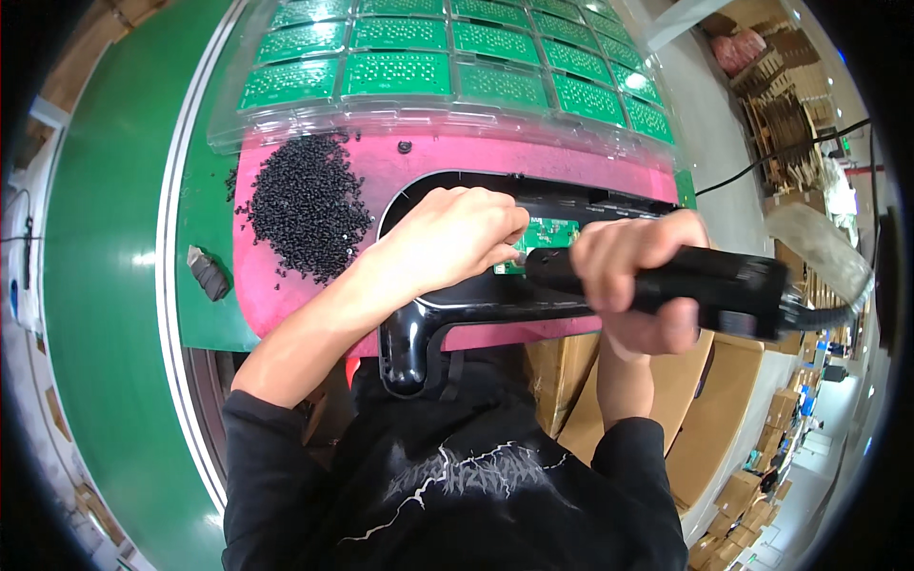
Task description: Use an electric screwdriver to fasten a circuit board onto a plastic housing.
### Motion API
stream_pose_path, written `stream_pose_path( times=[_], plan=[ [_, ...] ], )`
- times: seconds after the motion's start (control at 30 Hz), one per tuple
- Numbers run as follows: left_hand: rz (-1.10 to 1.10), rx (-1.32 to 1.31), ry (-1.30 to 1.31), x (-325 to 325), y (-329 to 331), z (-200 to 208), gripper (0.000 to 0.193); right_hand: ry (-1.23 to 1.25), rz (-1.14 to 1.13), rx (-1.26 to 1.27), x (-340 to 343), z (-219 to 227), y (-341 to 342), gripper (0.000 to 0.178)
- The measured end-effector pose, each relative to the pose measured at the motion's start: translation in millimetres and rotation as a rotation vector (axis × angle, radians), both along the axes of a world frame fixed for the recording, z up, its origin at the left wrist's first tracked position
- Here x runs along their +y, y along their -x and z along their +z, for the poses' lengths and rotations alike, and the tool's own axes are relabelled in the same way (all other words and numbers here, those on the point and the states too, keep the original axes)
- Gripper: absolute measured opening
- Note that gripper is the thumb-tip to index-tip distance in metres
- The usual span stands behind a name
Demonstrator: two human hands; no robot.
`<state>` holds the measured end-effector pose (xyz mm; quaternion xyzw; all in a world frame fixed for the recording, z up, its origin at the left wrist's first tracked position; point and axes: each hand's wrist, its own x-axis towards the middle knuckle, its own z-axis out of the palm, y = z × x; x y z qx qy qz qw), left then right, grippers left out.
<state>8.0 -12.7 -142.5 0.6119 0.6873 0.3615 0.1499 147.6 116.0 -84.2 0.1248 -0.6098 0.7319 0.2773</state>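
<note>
My right hand (628, 271) is wrapped round a black electric screwdriver (728, 285), which lies almost level with its tip pointing left. At that tip my left hand (457, 233) is closed in a pinch; whatever sits between its fingertips is too small to make out. Both hands are over a glossy black plastic housing (495, 309) with a rounded left end and a stub toward me. Inside the housing, a green circuit board (554, 231) shows between my hands, partly covered by them. Left of the housing is a heap of small black screws (309, 205).
A pink mat (457, 147) covers the green worktop. Clear trays of green circuit boards (395, 71) stand at the far side. A dark wrapped bundle (209, 274) lies at the left. Cardboard boxes (657, 381) stand beside the bench at right, and a cable trails from the screwdriver.
</note>
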Motion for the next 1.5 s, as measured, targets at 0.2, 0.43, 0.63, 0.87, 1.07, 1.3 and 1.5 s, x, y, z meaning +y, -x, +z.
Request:
stream_pose_path(
  times=[0.2,0.43,0.63,0.87,1.07,1.3,1.5],
  plan=[
    [-0.103,0.006,-0.370,6,-1,-1,0.015,-0.050,-0.047,0.179,16,21,-4,0.044],
    [-0.086,-0.153,-0.328,7,-2,3,0.023,-0.008,-0.005,0.234,23,21,-11,0.043],
    [0.032,-0.157,0.041,6,-11,19,0.066,-0.099,-0.280,-0.014,33,8,-31,0.043],
    [-0.007,0.005,0.208,4,-9,6,0.074,-0.070,-0.292,-0.042,50,-17,-34,0.037],
    [-0.006,-0.003,0.207,4,-8,6,0.072,-0.075,-0.243,-0.053,51,-22,-24,0.035],
    [-0.031,-0.013,0.057,3,-3,14,0.067,0.013,-0.209,-0.010,48,-29,-10,0.037],
    [0.297,0.213,-0.211,0,9,20,0.037,0.472,-0.418,-0.183,67,-6,-18,0.028]
  ],
)
